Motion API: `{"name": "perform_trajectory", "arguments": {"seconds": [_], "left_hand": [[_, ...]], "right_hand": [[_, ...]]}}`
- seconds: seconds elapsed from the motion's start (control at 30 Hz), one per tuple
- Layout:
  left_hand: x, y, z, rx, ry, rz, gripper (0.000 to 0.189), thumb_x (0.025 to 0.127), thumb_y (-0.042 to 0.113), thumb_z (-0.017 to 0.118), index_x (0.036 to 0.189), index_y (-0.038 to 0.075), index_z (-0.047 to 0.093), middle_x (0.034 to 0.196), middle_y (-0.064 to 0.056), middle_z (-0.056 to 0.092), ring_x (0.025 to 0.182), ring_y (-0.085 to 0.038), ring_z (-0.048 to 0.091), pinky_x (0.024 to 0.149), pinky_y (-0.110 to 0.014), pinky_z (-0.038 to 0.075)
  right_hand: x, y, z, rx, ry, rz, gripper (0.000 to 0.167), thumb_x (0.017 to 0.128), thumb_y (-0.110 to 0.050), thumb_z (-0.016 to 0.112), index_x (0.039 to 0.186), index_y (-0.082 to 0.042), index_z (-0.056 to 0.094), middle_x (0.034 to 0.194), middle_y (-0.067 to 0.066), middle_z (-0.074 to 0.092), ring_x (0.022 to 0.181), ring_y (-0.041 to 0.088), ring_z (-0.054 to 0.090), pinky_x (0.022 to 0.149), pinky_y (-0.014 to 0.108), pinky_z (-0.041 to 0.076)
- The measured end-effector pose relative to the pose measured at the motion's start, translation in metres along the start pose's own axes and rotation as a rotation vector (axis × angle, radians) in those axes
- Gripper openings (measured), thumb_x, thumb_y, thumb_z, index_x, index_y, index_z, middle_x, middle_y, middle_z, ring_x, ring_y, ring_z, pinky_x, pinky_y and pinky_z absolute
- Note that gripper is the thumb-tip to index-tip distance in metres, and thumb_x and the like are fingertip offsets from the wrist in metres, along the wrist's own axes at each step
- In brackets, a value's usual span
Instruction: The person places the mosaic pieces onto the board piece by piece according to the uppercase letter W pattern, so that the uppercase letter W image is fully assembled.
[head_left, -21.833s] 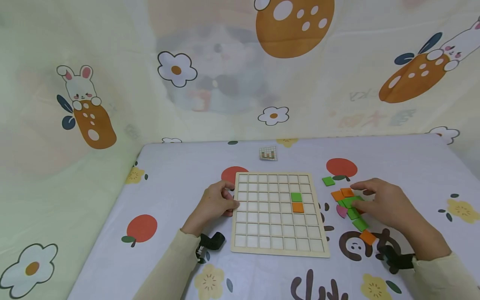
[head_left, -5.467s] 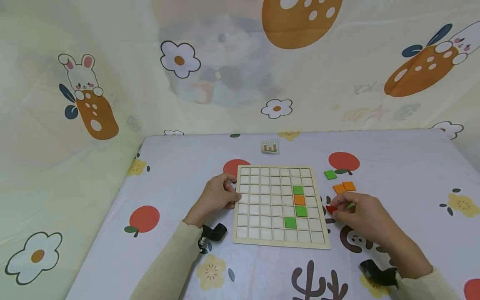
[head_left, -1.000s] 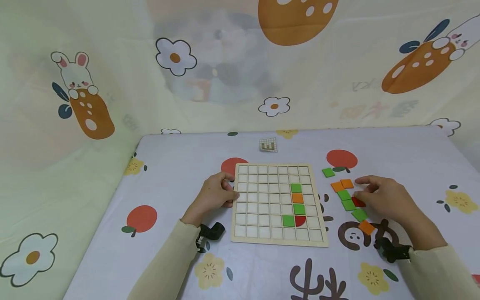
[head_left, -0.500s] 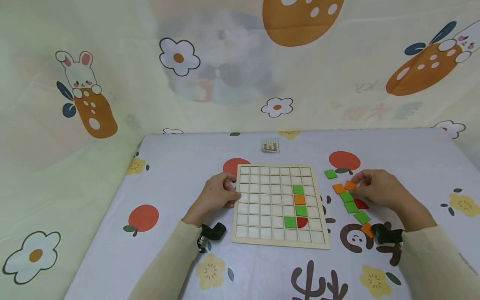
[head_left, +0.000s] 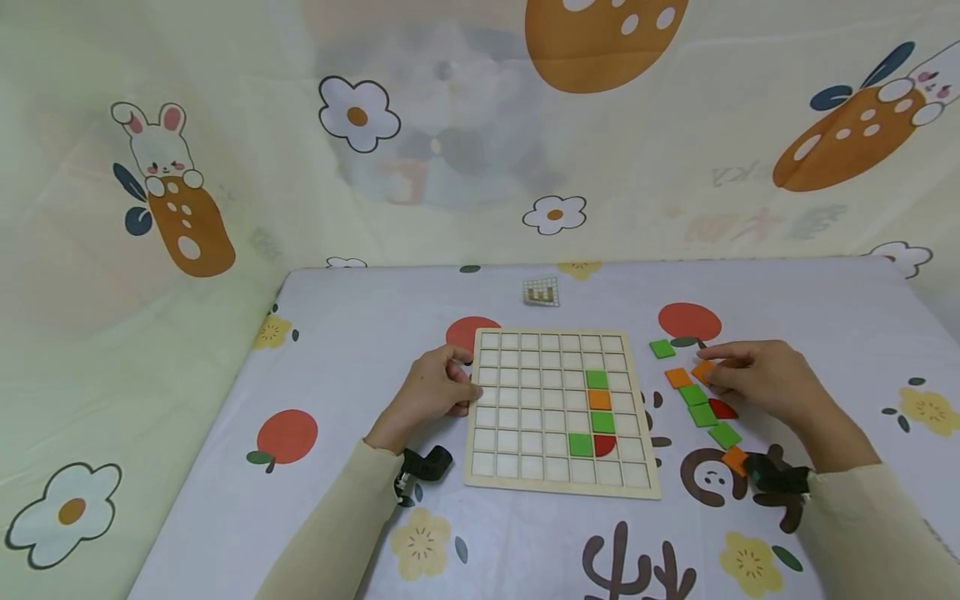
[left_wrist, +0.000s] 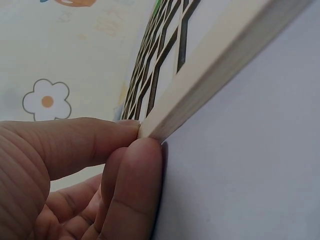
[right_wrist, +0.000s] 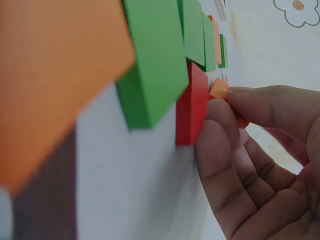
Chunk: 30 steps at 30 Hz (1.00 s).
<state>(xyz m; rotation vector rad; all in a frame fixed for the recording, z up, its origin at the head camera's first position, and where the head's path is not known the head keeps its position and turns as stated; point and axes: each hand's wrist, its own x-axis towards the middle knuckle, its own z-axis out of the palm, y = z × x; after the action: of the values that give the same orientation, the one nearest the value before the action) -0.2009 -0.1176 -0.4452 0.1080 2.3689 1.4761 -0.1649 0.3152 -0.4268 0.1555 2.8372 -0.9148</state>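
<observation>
The wooden grid board (head_left: 525, 487) lies flat mid-table. In its right part sit green tiles (head_left: 602, 422), one orange tile (head_left: 598, 400) and a red round-edged tile (head_left: 603, 446). My left hand (head_left: 435, 385) holds the board's left edge; the left wrist view shows thumb and finger right at its corner. To the right of the board, my right hand (head_left: 765, 379) pinches a loose orange tile (right_wrist: 220, 89) between thumb and fingers, tilted in the right wrist view. Close beside those fingers lies another red tile (right_wrist: 192, 107).
Loose green tiles (head_left: 702, 415), an orange tile (head_left: 677, 378) and a lower orange tile (head_left: 735, 460) lie in a line right of the board. A single green tile (head_left: 662, 349) lies farther back. Behind the board is a small card with a grid pattern (head_left: 541, 292).
Since the oldest frame, two green tiles and a red one have joined the board. Within the last second, my right hand has taken hold of the loose orange tile and turned it; my left hand stays put.
</observation>
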Motion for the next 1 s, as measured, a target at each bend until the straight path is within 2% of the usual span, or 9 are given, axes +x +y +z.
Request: {"name": "perform_trajectory", "arguments": {"seconds": [0.2,0.4,0.6,0.87,1.0], "left_hand": [[0.000,0.000,0.000,0.001,-0.001,0.005,0.047,0.089,0.001,0.079,0.132,0.000,0.059,0.088,-0.010,0.061,0.059,-0.015,0.063,0.056,-0.023,0.057],[0.000,0.000,0.000,0.006,0.001,0.005,0.048,0.089,0.002,0.079,0.132,0.000,0.058,0.088,-0.009,0.061,0.060,-0.014,0.063,0.057,-0.023,0.057],[-0.001,0.001,0.000,0.001,-0.003,0.017,0.047,0.089,0.001,0.079,0.132,-0.001,0.059,0.087,-0.009,0.061,0.060,-0.014,0.063,0.057,-0.024,0.057],[-0.001,0.002,-0.001,0.006,-0.002,0.025,0.046,0.089,0.002,0.079,0.131,-0.001,0.059,0.086,-0.009,0.062,0.058,-0.014,0.062,0.055,-0.023,0.056],[-0.001,0.002,0.000,0.002,-0.005,0.019,0.048,0.089,0.001,0.080,0.131,-0.002,0.059,0.086,-0.009,0.062,0.058,-0.014,0.063,0.056,-0.023,0.056]], "right_hand": [[-0.004,0.001,-0.003,-0.039,0.022,0.002,0.041,0.097,-0.016,0.072,0.133,0.004,0.066,0.089,0.011,0.075,0.087,0.030,0.062,0.065,0.029,0.049],[-0.006,0.003,-0.006,-0.052,-0.008,-0.026,0.041,0.091,-0.014,0.076,0.127,0.006,0.069,0.101,0.020,0.069,0.095,0.035,0.058,0.066,0.027,0.051],[-0.004,0.003,-0.007,-0.085,-0.043,-0.013,0.037,0.087,-0.010,0.078,0.120,0.006,0.070,0.094,0.014,0.067,0.090,0.033,0.057,0.067,0.031,0.053],[-0.010,-0.009,0.001,-0.070,0.042,-0.008,0.040,0.089,-0.016,0.080,0.121,0.005,0.069,0.089,0.011,0.062,0.087,0.031,0.055,0.061,0.030,0.050],[-0.016,-0.021,0.007,-0.022,0.059,-0.051,0.039,0.091,-0.015,0.078,0.123,0.005,0.070,0.090,0.010,0.064,0.086,0.028,0.056,0.056,0.027,0.048]]}}
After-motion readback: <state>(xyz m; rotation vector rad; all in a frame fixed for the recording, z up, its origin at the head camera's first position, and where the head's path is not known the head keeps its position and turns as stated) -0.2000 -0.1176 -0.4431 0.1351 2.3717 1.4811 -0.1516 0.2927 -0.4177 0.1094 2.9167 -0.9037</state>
